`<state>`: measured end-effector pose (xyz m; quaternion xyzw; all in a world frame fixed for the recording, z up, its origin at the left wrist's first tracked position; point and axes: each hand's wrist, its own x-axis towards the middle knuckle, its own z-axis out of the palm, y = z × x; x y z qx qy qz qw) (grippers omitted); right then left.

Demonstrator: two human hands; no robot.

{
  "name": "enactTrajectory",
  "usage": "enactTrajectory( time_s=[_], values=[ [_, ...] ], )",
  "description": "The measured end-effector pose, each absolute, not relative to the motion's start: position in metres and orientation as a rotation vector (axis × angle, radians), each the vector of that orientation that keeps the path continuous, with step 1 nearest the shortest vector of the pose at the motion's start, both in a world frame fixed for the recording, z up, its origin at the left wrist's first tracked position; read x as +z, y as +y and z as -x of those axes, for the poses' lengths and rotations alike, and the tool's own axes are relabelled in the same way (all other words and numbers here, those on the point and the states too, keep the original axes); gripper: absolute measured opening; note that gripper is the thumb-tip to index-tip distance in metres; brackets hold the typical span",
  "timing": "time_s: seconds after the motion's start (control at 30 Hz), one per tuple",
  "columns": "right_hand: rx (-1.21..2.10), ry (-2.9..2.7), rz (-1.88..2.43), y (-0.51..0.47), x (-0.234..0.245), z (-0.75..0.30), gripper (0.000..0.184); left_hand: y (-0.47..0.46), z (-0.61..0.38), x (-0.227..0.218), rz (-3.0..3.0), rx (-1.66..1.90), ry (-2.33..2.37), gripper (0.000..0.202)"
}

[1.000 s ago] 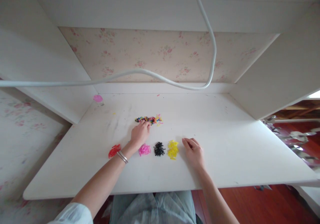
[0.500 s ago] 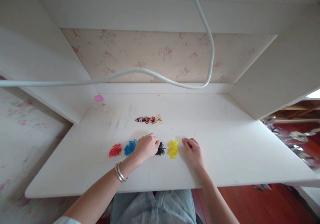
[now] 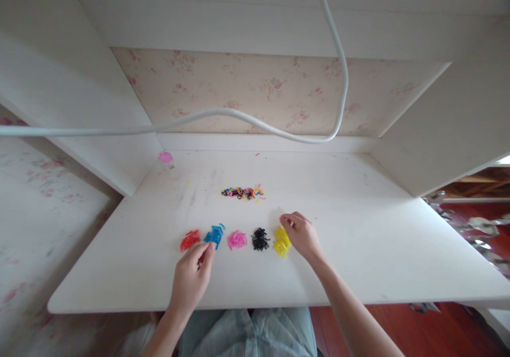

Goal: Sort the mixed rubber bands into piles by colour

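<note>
Small rubber bands lie in a row of colour-sorted piles on the white desk: a red pile (image 3: 190, 240), a blue pile (image 3: 214, 235), a pink pile (image 3: 237, 239), a black pile (image 3: 260, 239) and a yellow pile (image 3: 281, 241). Behind them is a long heap of mixed bands (image 3: 244, 192). My left hand (image 3: 193, 274) is closed in a pinch at the near edge of the blue pile. Over the right side of the yellow pile, my right hand (image 3: 302, 235) also has thumb and fingertips together. Whatever either pinch holds is too small to make out.
A white cable (image 3: 223, 112) hangs across the view above the desk (image 3: 382, 251). Near the back left corner stands a small pink-topped object (image 3: 165, 158). White side panels (image 3: 422, 118) and a floral back wall (image 3: 274, 88) enclose the desk.
My left hand has moved left and nearer to me, from over the pink pile to the blue one, uncovering the pink bands. My right hand has shifted slightly left over the yellow pile.
</note>
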<state>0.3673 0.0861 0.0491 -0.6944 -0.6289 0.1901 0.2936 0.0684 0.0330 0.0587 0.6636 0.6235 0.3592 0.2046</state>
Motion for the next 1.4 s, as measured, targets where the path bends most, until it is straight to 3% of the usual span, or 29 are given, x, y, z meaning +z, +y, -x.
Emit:
enactTrajectory(
  time_s=[0.17, 0.5, 0.73, 0.9, 1.4],
  values=[
    [0.433, -1.922, 1.903, 0.126, 0.061, -0.328, 0.028, 0.007, -0.051, 0.032, -1.773, 1.067, 1.798, 0.026],
    [0.257, -2.069, 2.08, 0.163, 0.058, -0.299, 0.032, 0.009, -0.054, 0.027, -1.854, 1.059, 1.814, 0.025],
    [0.473, -1.943, 1.75, 0.133, 0.058, -0.332, 0.031, 0.011, -0.053, 0.024, -1.883, 1.056, 1.8, 0.022],
    [0.592, -1.723, 1.768, 0.092, 0.048, -0.371, 0.033, 0.011, -0.053, 0.022, -1.956, 1.003, 1.81, 0.022],
    [0.525, -1.577, 1.757, 0.055, 0.027, -0.388, 0.042, 0.02, -0.065, 0.036, -2.0, 0.903, 1.787, 0.027]
  ],
)
